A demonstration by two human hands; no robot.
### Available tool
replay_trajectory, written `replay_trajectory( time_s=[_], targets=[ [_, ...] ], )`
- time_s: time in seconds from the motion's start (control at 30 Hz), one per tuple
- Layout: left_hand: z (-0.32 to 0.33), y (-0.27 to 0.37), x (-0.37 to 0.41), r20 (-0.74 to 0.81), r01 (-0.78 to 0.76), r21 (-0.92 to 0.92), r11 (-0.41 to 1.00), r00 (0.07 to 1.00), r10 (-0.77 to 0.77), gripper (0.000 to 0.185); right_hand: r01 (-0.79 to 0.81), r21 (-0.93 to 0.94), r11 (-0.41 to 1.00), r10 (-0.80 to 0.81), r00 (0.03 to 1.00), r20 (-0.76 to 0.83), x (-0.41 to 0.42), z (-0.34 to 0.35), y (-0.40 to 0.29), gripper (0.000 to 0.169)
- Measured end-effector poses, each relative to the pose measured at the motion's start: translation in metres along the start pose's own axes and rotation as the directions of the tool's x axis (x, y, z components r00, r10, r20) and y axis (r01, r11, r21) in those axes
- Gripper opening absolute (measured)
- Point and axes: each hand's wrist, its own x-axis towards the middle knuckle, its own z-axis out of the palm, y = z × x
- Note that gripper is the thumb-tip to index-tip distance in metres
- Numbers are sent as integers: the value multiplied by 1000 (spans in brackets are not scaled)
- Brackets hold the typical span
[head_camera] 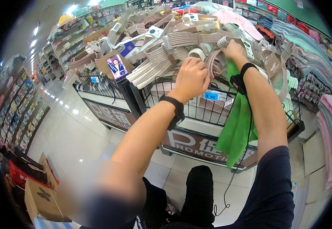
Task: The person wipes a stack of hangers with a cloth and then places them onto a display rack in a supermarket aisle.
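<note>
My left hand, with its fingers curled, is at the front edge of a wire display bin heaped with plastic clothes hangers. Pinkish-beige hangers lie between my two hands; whether the left fingers grip one cannot be made out. My right hand reaches farther into the pile, beside a bundle of pale hangers with a white label. A green cloth hangs below the right hand over the bin's front; the fingertips are partly hidden. Bundled white hangers lie left of my left hand.
A phone with a lit screen stands at the bin's corner. A blue price tag is on the wire front. A thin black cable hangs from my right wrist to the floor. Folded towels fill the right side; a cardboard box is lower left.
</note>
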Motion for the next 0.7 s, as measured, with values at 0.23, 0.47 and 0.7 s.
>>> replay_trajectory(
  time_s=[0.23,0.47,0.7],
  targets=[
    [-1,-2,-2,44,11,19,1000,999,-11,13,-166,380,910,158,986,53,11,-16,13,42],
    [-1,1,-1,51,12,4,1000,999,-12,12,-211,600,772,311,948,-66,12,-55,28,36],
    [-3,-3,-3,35,-5,19,1000,999,4,12,55,804,592,178,964,-196,-9,-120,12,23]
  ],
)
